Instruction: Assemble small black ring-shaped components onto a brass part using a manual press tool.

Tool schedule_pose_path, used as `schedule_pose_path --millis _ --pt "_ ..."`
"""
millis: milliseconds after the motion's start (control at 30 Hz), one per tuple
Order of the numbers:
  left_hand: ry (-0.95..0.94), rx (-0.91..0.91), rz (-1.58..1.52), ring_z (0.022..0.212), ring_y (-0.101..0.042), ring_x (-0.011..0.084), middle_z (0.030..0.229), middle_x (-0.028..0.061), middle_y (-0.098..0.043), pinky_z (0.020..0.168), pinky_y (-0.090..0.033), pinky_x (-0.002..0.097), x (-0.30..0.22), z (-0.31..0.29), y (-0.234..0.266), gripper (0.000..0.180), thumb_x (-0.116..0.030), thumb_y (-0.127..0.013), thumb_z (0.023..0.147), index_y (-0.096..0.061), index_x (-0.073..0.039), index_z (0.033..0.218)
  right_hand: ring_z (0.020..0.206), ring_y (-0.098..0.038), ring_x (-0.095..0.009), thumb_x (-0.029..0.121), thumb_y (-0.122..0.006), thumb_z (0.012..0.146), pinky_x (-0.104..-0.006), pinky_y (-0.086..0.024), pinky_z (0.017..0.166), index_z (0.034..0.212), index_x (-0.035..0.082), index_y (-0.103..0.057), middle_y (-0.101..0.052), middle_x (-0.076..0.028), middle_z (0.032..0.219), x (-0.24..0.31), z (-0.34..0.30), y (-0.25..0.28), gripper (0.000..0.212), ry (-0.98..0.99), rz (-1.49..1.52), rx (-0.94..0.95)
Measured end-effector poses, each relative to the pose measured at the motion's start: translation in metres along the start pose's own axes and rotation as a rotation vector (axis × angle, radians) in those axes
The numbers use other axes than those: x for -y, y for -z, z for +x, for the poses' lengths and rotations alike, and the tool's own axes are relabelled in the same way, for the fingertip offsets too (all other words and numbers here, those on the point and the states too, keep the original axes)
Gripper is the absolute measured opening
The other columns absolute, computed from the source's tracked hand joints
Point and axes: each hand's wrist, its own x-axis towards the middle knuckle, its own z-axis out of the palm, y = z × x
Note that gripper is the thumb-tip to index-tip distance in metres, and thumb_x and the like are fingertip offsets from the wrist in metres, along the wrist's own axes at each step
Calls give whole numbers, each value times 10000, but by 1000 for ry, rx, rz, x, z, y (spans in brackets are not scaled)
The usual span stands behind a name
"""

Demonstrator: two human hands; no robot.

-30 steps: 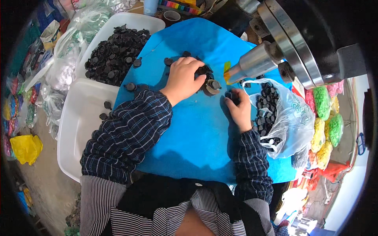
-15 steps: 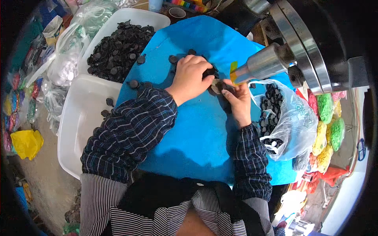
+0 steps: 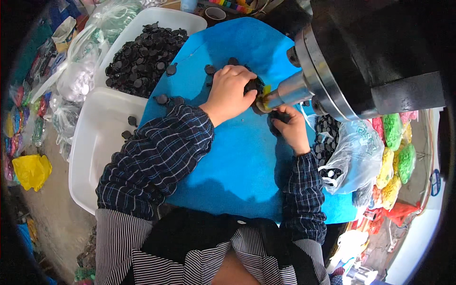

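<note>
My left hand (image 3: 230, 92) rests on the blue work surface (image 3: 228, 166), its fingers curled over a small cluster of black round pieces (image 3: 251, 85). Its thumb points at the metal press cylinder (image 3: 292, 90), whose narrow tip carries yellow tape (image 3: 267, 91). That tip stands over a small round spot right beside my left thumb; what lies beneath it is mostly hidden. Just right of the tip, my right hand (image 3: 292, 128) is closed in a pinch around a small dark piece (image 3: 274, 115), partly covered by the fingers.
A white bin (image 3: 197, 23) heaped with black round pieces stands at the back left. Nearer is a second white bin (image 3: 78, 156) with a few pieces. Several loose pieces (image 3: 162, 99) lie on the blue surface. A clear plastic bag (image 3: 356, 156) of them sits at right, beneath the bulky machine head (image 3: 375, 61).
The machine head and its cylinder have shifted left and toward the spot beside my left thumb. My right hand has drawn back slightly to the right and nearer. My left hand has stayed put.
</note>
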Motion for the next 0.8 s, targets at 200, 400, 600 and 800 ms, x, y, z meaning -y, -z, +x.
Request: schedule_pose_path --millis 200,400,600,800 --pt "-53 82 -6 1116 -533 322 1132 106 -621 988 -404 460 0 -3 2 293 -167 -713 765 -678 -65 1037 865 -636 -125 -108 -654 798 -289 -501 821 972 35 -655 -678 -38 935 14 1 11 225 -137 726 -194" --pt "-65 100 50 1114 -530 290 1075 63 -631 967 -384 464 -11 0 -3 278 -241 -723 780 -693 -77 1002 937 -627 -105 -121 -628 849 -249 -509 819 1083 51 -577 -642 -44 1087 18 10 -15 295 -20 621 -117" --pt "-20 22 95 1086 -544 307 1079 84 -636 970 -402 441 4 -5 5 270 -209 -724 774 -688 -77 1007 905 -633 -267 -38 -672 649 -343 -482 822 1054 -16 -559 -648 -138 988 19 2 14 421 136 -221 -103" --pt "9 15 35 1104 -535 319 1097 100 -630 986 -400 449 -1 0 -1 293 -203 -721 770 -685 -71 1029 889 -646 -208 -15 -736 678 -302 -492 780 1051 -23 -565 -647 -142 939 22 -11 24 410 -84 -255 99"
